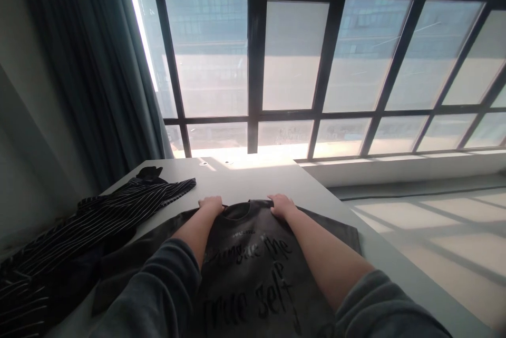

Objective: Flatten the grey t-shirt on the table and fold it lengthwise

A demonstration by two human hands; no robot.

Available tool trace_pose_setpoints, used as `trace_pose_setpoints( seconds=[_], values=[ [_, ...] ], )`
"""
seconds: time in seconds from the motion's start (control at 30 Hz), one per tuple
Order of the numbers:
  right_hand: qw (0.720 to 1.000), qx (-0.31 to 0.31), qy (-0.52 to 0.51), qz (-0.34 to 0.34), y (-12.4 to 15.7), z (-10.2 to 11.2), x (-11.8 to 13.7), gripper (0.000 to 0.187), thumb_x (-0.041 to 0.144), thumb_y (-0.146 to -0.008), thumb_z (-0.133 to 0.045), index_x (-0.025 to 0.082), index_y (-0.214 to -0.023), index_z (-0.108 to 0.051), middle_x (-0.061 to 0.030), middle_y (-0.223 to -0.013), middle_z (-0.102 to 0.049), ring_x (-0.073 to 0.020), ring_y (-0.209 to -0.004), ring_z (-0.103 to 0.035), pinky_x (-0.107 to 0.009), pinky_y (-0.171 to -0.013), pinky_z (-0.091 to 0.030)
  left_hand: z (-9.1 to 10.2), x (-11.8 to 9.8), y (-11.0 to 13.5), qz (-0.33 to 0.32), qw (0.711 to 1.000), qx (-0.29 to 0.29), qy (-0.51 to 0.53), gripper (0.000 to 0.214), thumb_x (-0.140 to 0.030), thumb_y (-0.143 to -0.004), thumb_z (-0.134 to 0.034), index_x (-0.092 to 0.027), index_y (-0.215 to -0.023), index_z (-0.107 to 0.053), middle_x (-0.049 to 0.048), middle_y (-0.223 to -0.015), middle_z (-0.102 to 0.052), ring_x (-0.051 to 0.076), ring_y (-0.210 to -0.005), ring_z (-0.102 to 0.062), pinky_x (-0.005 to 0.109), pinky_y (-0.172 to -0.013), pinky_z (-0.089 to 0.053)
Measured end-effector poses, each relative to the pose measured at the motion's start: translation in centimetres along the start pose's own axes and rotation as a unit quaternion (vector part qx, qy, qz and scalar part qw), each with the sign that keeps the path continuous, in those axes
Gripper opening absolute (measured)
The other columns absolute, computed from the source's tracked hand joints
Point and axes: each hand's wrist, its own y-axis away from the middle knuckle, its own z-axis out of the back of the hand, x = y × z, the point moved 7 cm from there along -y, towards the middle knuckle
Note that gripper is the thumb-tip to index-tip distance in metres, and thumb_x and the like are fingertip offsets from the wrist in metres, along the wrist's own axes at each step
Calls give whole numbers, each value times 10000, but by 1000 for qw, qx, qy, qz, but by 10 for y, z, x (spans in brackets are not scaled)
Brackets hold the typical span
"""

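A dark grey T-shirt (245, 269) with black lettering on its front lies spread on a white table (233, 182), its neckline toward the window. At the left side of the collar, my left hand (212, 204) grips the shoulder fabric with curled fingers. My right hand (281, 205) pinches the shoulder on the other side of the neckline. The shirt's right sleeve reaches toward the table's right edge. My forearms hide parts of the shirt, and its lower end runs out of view.
Black clothing with white stripes (114, 216) is heaped along the table's left side. A dark curtain (98, 74) hangs behind it. Large black-framed windows (255, 58) stand beyond the table. Sunlit floor (443, 232) stretches to the right.
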Motion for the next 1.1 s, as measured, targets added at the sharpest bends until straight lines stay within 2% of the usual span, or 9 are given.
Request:
trace_pose_setpoints(
  seconds=[0.1,0.23,0.37,0.47,0.53,0.63,0.7,0.83,1.1],
  values=[
    [999,29,8,21,-10,4,1,395,229,-847,-634,279,-1232,-706,-79,-1312,-648,-252,-1240,-585,-372,-1040,-477,6,2,-8,-15,1000,10,15,241,-397,-838,-694,-293,-1054,-722,85,-1258,-736,352,-1187,-659,515,-975,-488],
    [1000,17,10,16,-14,17,-2,358,179,-838,-613,241,-1181,-692,-91,-1224,-668,-234,-1146,-611,-346,-985,-487,27,11,-4,-4,997,-65,36,316,-370,-977,-465,-311,-1240,-629,77,-1254,-726,293,-1127,-678,449,-925,-502],
    [998,-61,17,-9,3,19,2,515,257,-904,-578,241,-1418,-546,-148,-1452,-514,-301,-1329,-484,-475,-1120,-404,32,4,22,3,986,-165,29,390,-373,-1012,-390,-267,-1338,-575,127,-1396,-629,315,-1286,-579,486,-1042,-429],
    [993,-106,14,47,19,9,18,585,339,-965,-520,264,-1541,-453,-128,-1588,-381,-298,-1457,-363,-520,-1255,-239,15,-6,47,-21,978,-206,21,485,-457,-1026,-375,-267,-1447,-523,113,-1546,-514,298,-1382,-497,475,-1129,-373],
    [993,-75,-4,87,24,-7,25,583,416,-1010,-434,273,-1576,-436,-98,-1640,-327,-285,-1516,-303,-518,-1289,-181,-5,-5,60,-26,981,-190,12,576,-495,-1035,-322,-226,-1522,-471,122,-1603,-463,306,-1439,-445,510,-1181,-334],
    [996,9,-28,88,23,-28,23,648,541,-1033,-325,287,-1629,-365,-51,-1708,-198,-285,-1589,-182,-548,-1304,-130,-38,7,69,-15,996,-90,11,682,-543,-1030,-254,-202,-1609,-368,97,-1708,-297,329,-1566,-259,603,-1253,-210],
    [996,34,-31,76,19,-35,20,683,580,-1032,-279,298,-1654,-302,-22,-1727,-113,-280,-1614,-108,-568,-1309,-88,-50,14,70,-16,999,-45,18,729,-587,-1016,-222,-224,-1642,-306,53,-1741,-187,322,-1604,-156,624,-1273,-147],
    [996,53,-28,64,12,-39,18,710,618,-1024,-241,335,-1674,-215,19,-1732,-19,-271,-1628,-47,-584,-1310,-53,-48,18,62,-18,998,-46,25,775,-636,-987,-223,-251,-1658,-270,30,-1746,-142,321,-1616,-107,636,-1279,-114],
    [996,56,-30,58,9,-42,18,712,650,-1020,-214,371,-1674,-184,39,-1732,-14,-264,-1630,-35,-575,-1316,-45,-42,19,54,7,996,-77,43,754,-678,-965,-263,-331,-1629,-343,10,-1734,-218,345,-1606,-142,665,-1273,-131]
  ],
)
